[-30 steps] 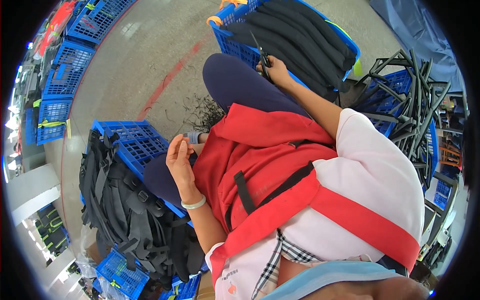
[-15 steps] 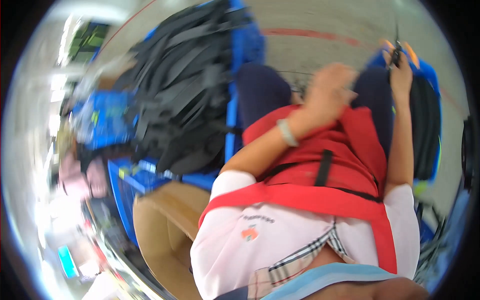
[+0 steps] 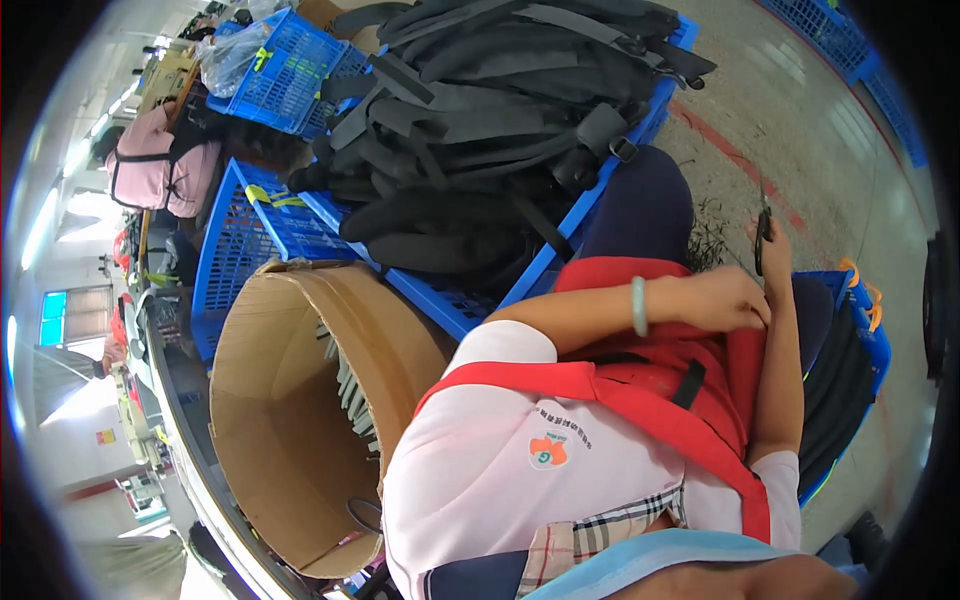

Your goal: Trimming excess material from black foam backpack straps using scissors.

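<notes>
Black-handled scissors (image 3: 764, 235) are held in my right hand (image 3: 777, 262), blades pointing away from me. My left hand (image 3: 725, 300), with a pale green bangle (image 3: 639, 306) on its wrist, lies across my lap beside the right wrist. Its fingers are curled closed, and whatever they may hold is hidden. Beneath both arms is my red apron (image 3: 615, 272). Left of my knees, a heap of black bags with straps and buckles (image 3: 480, 70) fills a blue crate (image 3: 560, 265).
An open cardboard box (image 3: 270, 400) with greyish strips inside stands at my left. More black pieces (image 3: 840, 400) lie in a blue crate (image 3: 880, 350) at my right. Dark scraps (image 3: 708, 235) litter the floor. Someone in pink (image 3: 165, 165) sits at the far left.
My view has swung round, shifting the crates across the picture and bringing the cardboard box more into sight. My left hand has moved from above my lap to beside the right wrist.
</notes>
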Demonstrator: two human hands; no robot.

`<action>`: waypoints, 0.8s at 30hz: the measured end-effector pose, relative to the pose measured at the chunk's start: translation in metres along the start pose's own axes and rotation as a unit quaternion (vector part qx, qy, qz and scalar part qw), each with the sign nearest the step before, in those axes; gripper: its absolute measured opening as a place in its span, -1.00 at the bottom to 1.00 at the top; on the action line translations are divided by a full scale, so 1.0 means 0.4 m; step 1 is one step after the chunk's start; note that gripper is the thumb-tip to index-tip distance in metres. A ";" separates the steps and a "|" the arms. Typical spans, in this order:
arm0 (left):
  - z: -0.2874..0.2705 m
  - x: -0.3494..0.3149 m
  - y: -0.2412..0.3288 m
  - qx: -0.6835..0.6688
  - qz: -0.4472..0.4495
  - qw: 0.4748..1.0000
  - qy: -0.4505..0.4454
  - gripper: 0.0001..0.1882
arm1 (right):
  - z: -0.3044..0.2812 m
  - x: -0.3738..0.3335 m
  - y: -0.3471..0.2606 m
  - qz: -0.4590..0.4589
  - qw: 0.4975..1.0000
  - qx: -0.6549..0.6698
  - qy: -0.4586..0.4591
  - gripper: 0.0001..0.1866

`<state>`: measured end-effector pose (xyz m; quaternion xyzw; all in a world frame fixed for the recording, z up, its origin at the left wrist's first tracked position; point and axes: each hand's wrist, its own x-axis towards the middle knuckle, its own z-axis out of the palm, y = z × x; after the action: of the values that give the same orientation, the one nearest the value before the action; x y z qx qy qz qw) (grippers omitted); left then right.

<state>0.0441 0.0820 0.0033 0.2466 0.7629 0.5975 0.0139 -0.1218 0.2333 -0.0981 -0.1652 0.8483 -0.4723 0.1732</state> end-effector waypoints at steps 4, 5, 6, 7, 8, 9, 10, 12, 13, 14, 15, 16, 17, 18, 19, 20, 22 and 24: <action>-0.193 -0.125 -0.018 -0.040 -0.015 0.964 0.264 -0.87 | -0.007 -0.012 0.014 0.058 0.998 -0.016 0.001 -0.62; -0.242 -0.165 -0.023 -0.087 -0.017 0.933 0.349 -0.86 | 0.007 -0.017 -0.006 0.059 0.997 -0.050 0.002 -0.63; -0.290 -0.208 -0.032 -0.133 -0.018 0.892 0.431 -0.84 | 0.017 -0.021 -0.018 0.059 0.995 -0.084 0.003 -0.63; -0.341 -0.264 -0.054 -0.098 -0.038 0.861 0.497 -0.81 | 0.028 -0.020 -0.021 0.057 0.995 -0.086 -0.006 -0.63; -0.382 -0.323 -0.085 -0.061 -0.059 0.824 0.560 -0.78 | 0.044 -0.017 -0.022 0.048 0.993 -0.109 -0.016 -0.65; -0.407 -0.373 -0.109 -0.025 -0.070 0.777 0.626 -0.80 | 0.061 -0.012 -0.020 0.038 0.990 -0.131 -0.027 -0.67; -0.421 -0.411 -0.136 0.012 -0.079 0.724 0.685 -0.82 | 0.066 -0.006 0.006 0.032 0.990 -0.131 -0.036 -0.67; -0.424 -0.475 -0.197 -0.167 -0.104 0.654 0.730 -0.88 | 0.059 0.016 0.091 -0.002 0.982 -0.187 -0.037 -0.68; -0.414 -0.507 -0.226 -0.239 -0.134 0.619 0.736 -0.89 | 0.058 0.025 0.107 -0.013 0.984 -0.169 -0.047 -0.69; -0.406 -0.542 -0.249 -0.329 -0.145 0.593 0.720 -0.87 | 0.061 0.030 0.110 -0.025 0.987 -0.149 -0.058 -0.70; -0.405 -0.584 -0.275 -0.399 -0.133 0.554 0.719 -0.80 | 0.085 0.031 0.093 -0.029 0.990 -0.124 -0.059 -0.72; -0.408 -0.571 -0.285 -0.451 -0.151 0.495 0.727 -0.61 | 0.080 0.026 0.090 -0.024 0.993 -0.107 -0.048 -0.74; -0.420 -0.569 -0.291 -0.495 -0.139 0.497 0.700 -0.53 | 0.082 0.027 0.088 -0.030 0.993 -0.102 -0.053 -0.74; -0.429 -0.554 -0.300 -0.541 -0.129 0.499 0.665 -0.44 | 0.070 0.025 0.088 0.002 0.994 -0.096 -0.060 -0.73; -0.440 -0.557 -0.308 -0.533 -0.140 0.528 0.646 -0.45 | 0.074 0.027 0.080 0.029 0.993 -0.087 -0.073 -0.71; -0.449 -0.560 -0.316 -0.523 -0.151 0.558 0.626 -0.45 | 0.084 0.026 0.070 0.020 0.994 -0.080 -0.077 -0.71; -0.463 -0.560 -0.336 -0.483 -0.181 0.571 0.639 -0.66 | 0.111 0.022 0.043 -0.027 0.990 -0.115 -0.073 -0.79; -0.457 -0.566 -0.342 -0.422 -0.171 0.594 0.663 -0.71 | 0.129 0.020 0.015 -0.057 0.989 -0.110 -0.085 -0.79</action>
<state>0.1360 -0.1949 -0.1319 -0.3857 0.2523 0.8384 -0.2911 -0.1063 0.1945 -0.1300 -0.2705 0.8666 -0.3695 0.1984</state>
